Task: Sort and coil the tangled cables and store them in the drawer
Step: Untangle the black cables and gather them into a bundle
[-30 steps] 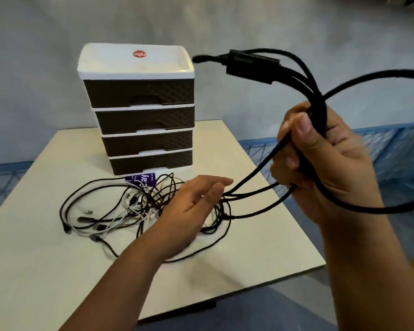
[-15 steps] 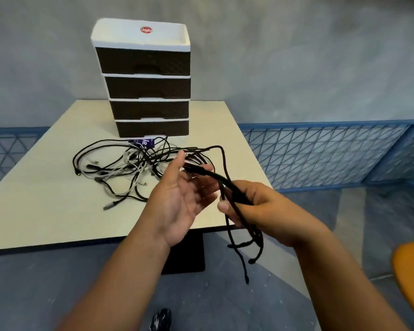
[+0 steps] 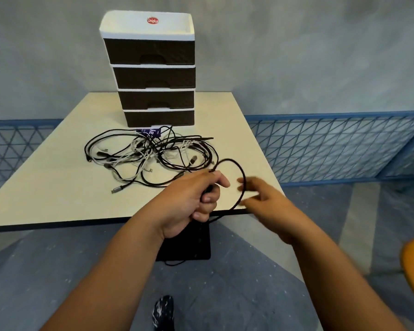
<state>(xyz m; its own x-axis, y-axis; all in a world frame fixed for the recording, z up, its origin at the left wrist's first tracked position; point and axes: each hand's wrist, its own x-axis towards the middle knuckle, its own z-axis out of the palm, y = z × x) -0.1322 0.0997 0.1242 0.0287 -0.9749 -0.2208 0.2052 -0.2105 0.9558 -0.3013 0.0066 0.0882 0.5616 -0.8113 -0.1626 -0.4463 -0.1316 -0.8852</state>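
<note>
Since a moment ago the left hand has clenched around the black cable, whose loop now arcs rightward to the blurred right hand, grip unclear

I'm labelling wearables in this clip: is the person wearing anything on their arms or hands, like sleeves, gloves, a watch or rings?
Nothing shows. The left hand and right hand are bare, with no gloves, and no rings can be made out, though the right hand is motion-blurred. Both forearms are uncovered to the bottom edge of the picture: no sleeves, watch or wristband in view.
</note>
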